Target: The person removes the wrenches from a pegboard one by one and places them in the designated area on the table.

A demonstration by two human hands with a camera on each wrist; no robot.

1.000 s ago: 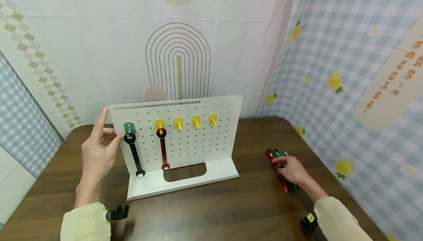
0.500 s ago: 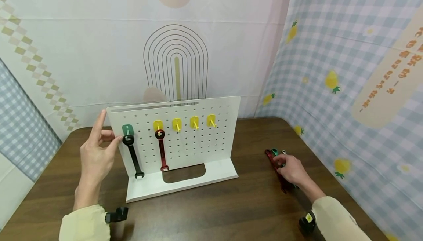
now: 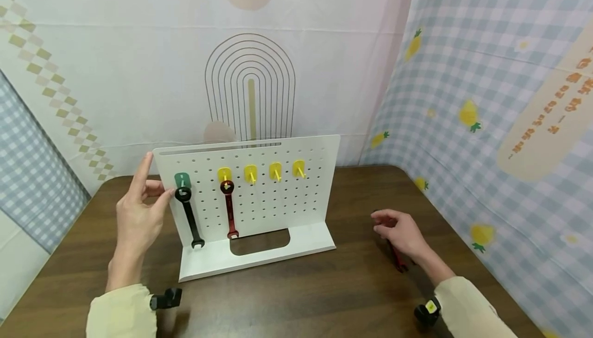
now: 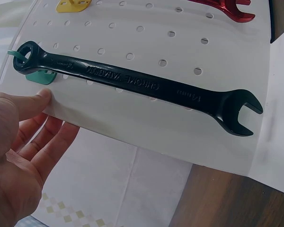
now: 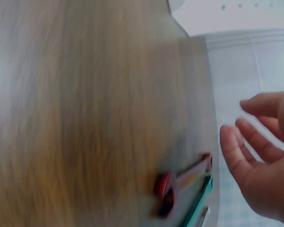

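A white pegboard stand (image 3: pixel 303 232) stands on the table. My left hand (image 3: pixel 139 219) holds its left edge, thumb in front and other fingers reaching behind, as the left wrist view (image 4: pixel 19 161) shows. Beside the thumb, a black combination wrench (image 4: pixel 128 80) hangs by its ring end from a green hook (image 3: pixel 182 179). A red wrench (image 3: pixel 229 209) hangs from the leftmost yellow hook (image 3: pixel 224 174). My right hand (image 3: pixel 400 232), its fingers loosely bent around nothing, hovers over a red wrench (image 3: pixel 397 258). A green wrench (image 5: pixel 199 203) lies beside that one in the right wrist view.
Three more yellow hooks (image 3: pixel 250 174) on the board carry nothing. A brown wooden table (image 3: pixel 296 297) lies beneath everything. Patterned cloth (image 3: pixel 463 111) hangs behind it and along the right side. A silvery piece (image 5: pixel 206 215) shows beside the green wrench.
My right hand has come up off the pile of wrenches and shifted slightly left, with its fingers empty. My left hand stays on the board's edge.
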